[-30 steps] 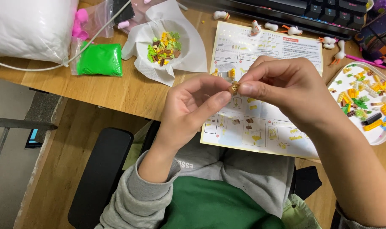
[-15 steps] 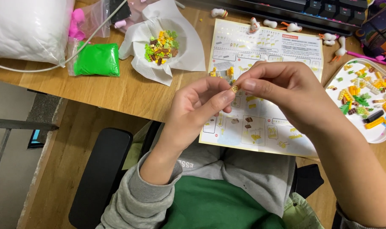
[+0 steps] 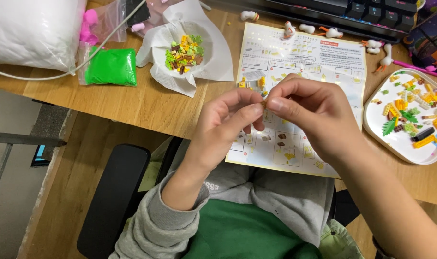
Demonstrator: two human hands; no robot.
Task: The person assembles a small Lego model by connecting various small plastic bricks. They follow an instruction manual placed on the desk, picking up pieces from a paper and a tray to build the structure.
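Tiny brick piece [image 3: 264, 102] is mostly hidden, just a yellowish speck pinched btwn fingertips of left hand [image 3: 228, 125] & right hand [image 3: 314, 115]; shape can't be made out. Under the fingers: glossy paper instruction sheet [image 3: 319, 57]. Right of fingers: smooth white tray [image 3: 372, 125], edge cut off, w/ small plastic bricks.

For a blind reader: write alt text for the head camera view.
Both hands, left hand and right hand, pinch a tiny building-block piece together above an instruction sheet on a wooden desk. A white tray of small bricks sits right.
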